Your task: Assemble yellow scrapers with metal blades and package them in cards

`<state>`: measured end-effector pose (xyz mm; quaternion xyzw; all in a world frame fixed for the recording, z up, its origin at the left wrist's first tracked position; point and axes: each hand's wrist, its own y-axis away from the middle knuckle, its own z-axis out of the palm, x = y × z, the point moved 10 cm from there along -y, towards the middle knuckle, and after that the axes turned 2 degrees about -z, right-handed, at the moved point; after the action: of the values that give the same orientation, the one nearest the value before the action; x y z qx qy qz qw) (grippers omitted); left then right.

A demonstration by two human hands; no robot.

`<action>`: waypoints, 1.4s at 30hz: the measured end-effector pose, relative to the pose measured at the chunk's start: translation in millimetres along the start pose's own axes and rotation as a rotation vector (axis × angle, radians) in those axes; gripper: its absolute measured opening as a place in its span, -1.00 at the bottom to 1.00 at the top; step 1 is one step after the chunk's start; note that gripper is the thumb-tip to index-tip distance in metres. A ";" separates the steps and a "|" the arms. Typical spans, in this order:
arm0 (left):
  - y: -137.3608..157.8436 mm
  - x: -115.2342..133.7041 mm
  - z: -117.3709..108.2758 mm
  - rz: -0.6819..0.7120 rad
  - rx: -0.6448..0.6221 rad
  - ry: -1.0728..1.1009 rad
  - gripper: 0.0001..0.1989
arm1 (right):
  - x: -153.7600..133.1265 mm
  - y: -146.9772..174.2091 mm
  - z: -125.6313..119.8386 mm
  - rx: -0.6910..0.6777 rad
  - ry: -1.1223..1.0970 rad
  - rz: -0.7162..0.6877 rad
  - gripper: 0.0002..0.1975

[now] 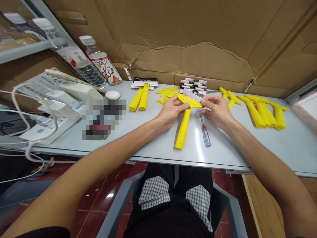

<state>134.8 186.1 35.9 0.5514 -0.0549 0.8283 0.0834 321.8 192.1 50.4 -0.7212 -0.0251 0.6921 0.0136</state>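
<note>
A yellow T-shaped scraper handle is held over the table, its grip slanting down toward me. My left hand is closed on the left side of its head, thumb across the front. A thin metal blade lies along the top edge of the head. My right hand pinches the right end, where blade and head meet; the fingertips partly hide the contact. Below that hand lies a screwdriver with a clear purple handle. Small metal screws sit beside its tip, partly covered by my fingers.
Several yellow scraper handles stand at the right, two more at the left. Flat yellow strips and packaged blades lie at the back. Bottles, a white mouse-like oval and cables occupy the left side.
</note>
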 end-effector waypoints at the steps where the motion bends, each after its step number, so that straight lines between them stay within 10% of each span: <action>1: 0.5 0.1 1.0 0.003 -0.007 -0.003 -0.67 | -0.3 -0.3 -0.5 0.003 0.007 -0.005 -0.64; 25: 1.7 2.6 7.0 0.067 -0.092 -0.034 -0.58 | 7.1 6.0 12.0 -0.038 -0.148 0.065 -0.60; 42: 20.6 -2.3 14.2 -0.168 0.092 -0.042 -0.85 | -0.3 13.5 15.8 0.034 -0.073 -0.036 -0.69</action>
<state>144.4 163.1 39.3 0.5744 0.0282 0.8083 0.1261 306.3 178.4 49.3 -0.6946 -0.0271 0.7179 0.0375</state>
